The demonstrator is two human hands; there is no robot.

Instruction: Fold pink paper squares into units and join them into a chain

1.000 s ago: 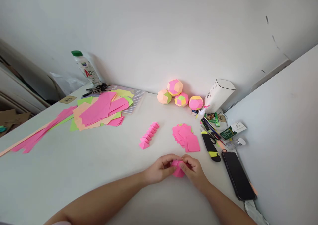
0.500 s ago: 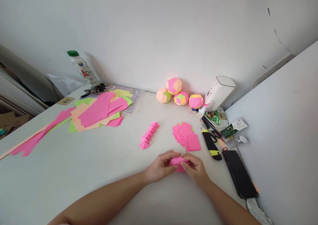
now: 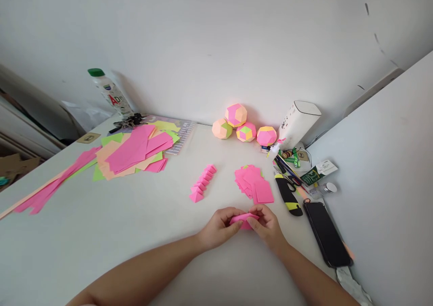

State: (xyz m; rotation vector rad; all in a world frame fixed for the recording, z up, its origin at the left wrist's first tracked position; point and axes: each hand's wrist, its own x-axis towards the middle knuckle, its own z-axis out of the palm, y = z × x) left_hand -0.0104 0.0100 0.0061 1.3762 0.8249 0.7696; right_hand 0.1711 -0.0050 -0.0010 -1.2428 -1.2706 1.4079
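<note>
Between both hands is a piece of pink paper, partly folded, held close to the table's near side. My left hand pinches its left end with the thumb in front. At the right end, my right hand grips it, thumb pressed on the near face. Just beyond lies a stack of pink paper pieces, with a bit of green showing at its far edge. Left of that stack runs a slanted row of folded pink paper units, nested one against another.
Several faceted paper balls sit by the wall. On the right are a utility knife, a black phone, a small jar and a white box. At left lie coloured paper sheets, paper strips, keys and a bottle.
The pink paper has tilted and folded over, showing a narrower shape with a straight upper edge. My right fingers have risen slightly along it. The camera view has shifted a little.
</note>
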